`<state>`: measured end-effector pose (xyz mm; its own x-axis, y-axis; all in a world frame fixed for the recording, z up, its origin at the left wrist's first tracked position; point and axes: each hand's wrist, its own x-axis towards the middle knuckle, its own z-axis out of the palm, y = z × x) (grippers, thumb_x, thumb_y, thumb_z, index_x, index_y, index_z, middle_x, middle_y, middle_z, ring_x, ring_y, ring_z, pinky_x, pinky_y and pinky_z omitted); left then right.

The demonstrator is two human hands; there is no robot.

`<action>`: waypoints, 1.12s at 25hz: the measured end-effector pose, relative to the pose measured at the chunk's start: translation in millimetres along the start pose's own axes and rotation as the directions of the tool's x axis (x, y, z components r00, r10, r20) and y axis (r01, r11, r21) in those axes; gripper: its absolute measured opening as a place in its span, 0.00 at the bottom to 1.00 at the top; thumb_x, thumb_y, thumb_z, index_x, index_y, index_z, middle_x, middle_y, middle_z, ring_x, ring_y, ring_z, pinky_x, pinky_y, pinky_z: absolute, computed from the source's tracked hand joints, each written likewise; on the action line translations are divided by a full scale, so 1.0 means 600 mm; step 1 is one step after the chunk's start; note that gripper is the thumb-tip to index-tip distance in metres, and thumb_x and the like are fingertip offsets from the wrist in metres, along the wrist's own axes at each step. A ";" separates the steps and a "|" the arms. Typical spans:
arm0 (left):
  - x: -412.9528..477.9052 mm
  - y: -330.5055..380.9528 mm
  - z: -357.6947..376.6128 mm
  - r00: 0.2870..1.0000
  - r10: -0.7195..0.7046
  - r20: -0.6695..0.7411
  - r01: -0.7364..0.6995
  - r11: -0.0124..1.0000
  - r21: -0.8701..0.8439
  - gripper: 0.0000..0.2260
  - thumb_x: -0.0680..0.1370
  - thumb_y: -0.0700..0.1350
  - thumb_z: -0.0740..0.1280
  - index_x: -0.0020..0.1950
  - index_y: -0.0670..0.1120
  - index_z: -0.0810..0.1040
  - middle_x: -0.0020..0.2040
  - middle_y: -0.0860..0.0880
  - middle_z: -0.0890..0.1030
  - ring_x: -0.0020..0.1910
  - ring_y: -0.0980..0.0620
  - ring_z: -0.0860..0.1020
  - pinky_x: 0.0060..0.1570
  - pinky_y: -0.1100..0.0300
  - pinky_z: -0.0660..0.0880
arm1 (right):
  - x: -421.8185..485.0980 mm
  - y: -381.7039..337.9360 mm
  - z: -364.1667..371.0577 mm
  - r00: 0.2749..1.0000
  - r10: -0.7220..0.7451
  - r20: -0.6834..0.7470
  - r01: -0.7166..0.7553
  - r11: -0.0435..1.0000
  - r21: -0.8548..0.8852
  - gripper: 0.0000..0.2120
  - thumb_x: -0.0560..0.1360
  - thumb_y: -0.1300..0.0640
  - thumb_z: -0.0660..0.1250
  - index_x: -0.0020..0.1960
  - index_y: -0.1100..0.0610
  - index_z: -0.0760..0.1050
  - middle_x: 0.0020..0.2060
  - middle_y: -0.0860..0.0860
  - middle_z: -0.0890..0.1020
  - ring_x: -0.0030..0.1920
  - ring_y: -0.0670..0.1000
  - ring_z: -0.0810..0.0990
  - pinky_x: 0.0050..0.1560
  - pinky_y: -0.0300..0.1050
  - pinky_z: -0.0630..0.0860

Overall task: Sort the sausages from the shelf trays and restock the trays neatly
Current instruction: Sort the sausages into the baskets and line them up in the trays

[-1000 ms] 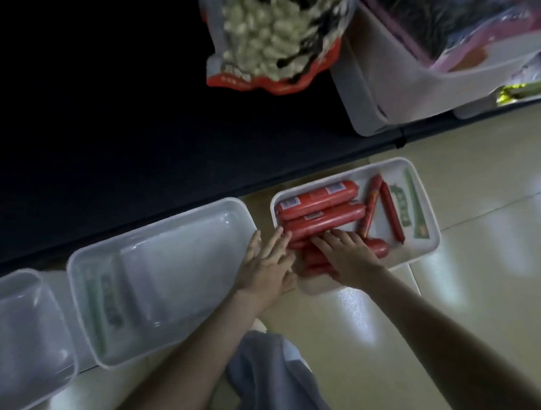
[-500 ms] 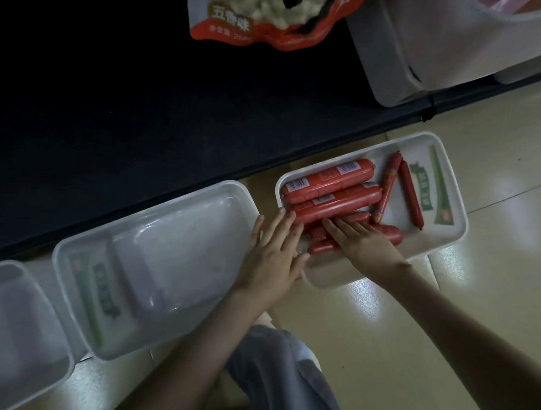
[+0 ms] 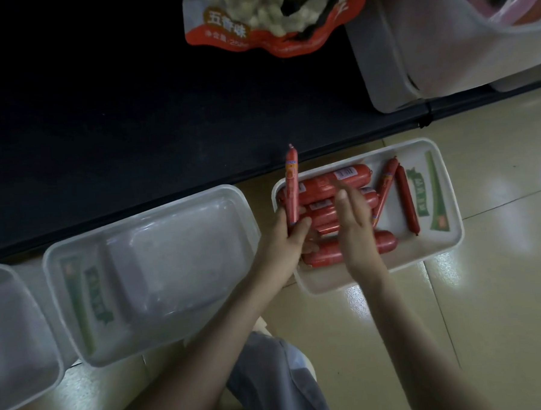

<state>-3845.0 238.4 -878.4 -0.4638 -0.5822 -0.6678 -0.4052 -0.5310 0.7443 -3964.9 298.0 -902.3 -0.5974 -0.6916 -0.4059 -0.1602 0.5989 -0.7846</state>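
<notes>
Tiled floor [image 3: 502, 286] by a dark shelf [image 3: 133, 118]. Looks like sorting's underway: left hand [image 3: 283, 238] pinches one thin sausage [image 3: 292, 188] upright over the full tray's [image 3: 428, 243] left edge. Right hand [image 3: 355, 228] is loose, holding nothing, above the fat sausages [image 3: 324, 184]. Next I'd guess the thin one goes into the empty tray [image 3: 172, 272] just beside. Snack bag [image 3: 272, 23] and bin [image 3: 412, 56] sit well apart, so nothing's blocking.

You are looking at a red-edged snack bag [image 3: 272, 19] showing pale pieces, sitting above the dark shelf [image 3: 117, 118]. A pale plastic bin [image 3: 412, 56] is standing just right of it. Glossy beige floor tiles [image 3: 502, 286] are catching light, and a grey trouser leg [image 3: 272, 386] is showing below.
</notes>
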 end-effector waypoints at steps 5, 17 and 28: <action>0.002 -0.006 0.001 0.999 -0.039 -0.033 0.033 0.988 -0.151 0.04 0.82 0.44 0.60 0.50 0.52 0.72 0.44 0.51 0.82 0.41 0.53 0.82 0.48 0.56 0.80 | 0.075 0.108 -0.080 0.865 0.367 -0.343 -0.501 0.688 -0.526 0.45 0.72 0.52 0.67 0.77 0.55 0.40 0.75 0.64 0.50 0.75 0.66 0.48 0.72 0.65 0.47; -0.012 -0.026 0.038 0.996 -0.013 -0.083 0.017 0.999 0.049 0.08 0.82 0.44 0.60 0.60 0.48 0.71 0.44 0.56 0.81 0.44 0.56 0.81 0.54 0.53 0.77 | 0.117 0.131 -0.108 0.942 0.299 -0.150 -0.320 0.676 -0.664 0.50 0.71 0.52 0.69 0.77 0.53 0.35 0.64 0.68 0.65 0.60 0.67 0.70 0.62 0.62 0.68; -0.075 0.098 -0.028 0.998 0.052 0.035 -0.052 0.999 0.006 0.07 0.81 0.45 0.61 0.57 0.55 0.72 0.47 0.54 0.81 0.48 0.55 0.81 0.57 0.50 0.77 | -0.007 -0.055 -0.127 0.945 0.211 -0.249 -0.283 0.909 -0.306 0.37 0.67 0.77 0.59 0.72 0.55 0.57 0.56 0.58 0.72 0.56 0.58 0.73 0.52 0.51 0.75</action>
<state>-3834.7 223.0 -804.7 -0.5116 -0.5867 -0.6277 -0.3849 -0.4966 0.7780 -4017.1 312.1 -839.0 -0.7939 -0.4273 -0.4327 -0.2168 0.8637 -0.4550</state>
